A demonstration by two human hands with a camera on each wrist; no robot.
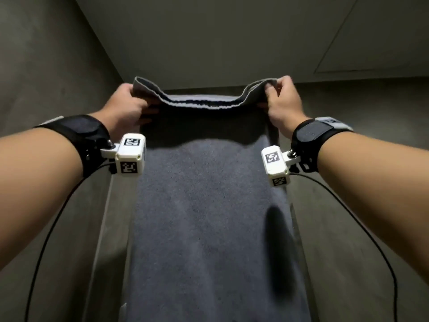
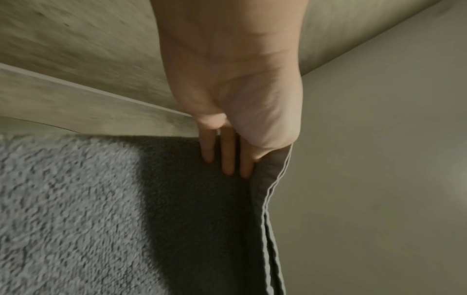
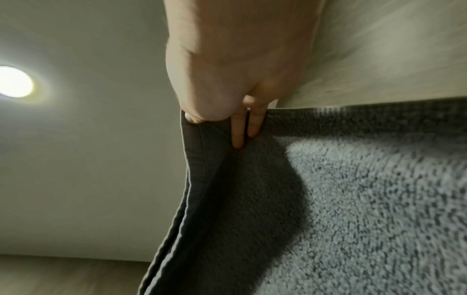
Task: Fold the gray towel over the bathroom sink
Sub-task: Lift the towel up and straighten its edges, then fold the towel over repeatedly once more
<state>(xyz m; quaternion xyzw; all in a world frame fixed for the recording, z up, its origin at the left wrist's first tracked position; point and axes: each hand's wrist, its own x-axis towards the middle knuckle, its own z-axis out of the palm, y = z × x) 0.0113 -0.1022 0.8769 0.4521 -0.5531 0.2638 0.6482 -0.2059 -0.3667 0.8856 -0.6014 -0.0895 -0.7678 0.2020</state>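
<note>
A: At the top hem, left hand (image 1: 126,105) and right hand (image 1: 282,101) each pinch one corner of the gray towel (image 1: 209,205), both level.

B: Orientation?

A: Held up, doubled; long axis hangs straight down toward the body. Sink not visible. Next fold likely end to end.

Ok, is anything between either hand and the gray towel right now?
Nothing visible. The left hand and right hand each hold a top corner of the gray towel, fingers directly on the cloth.
</note>
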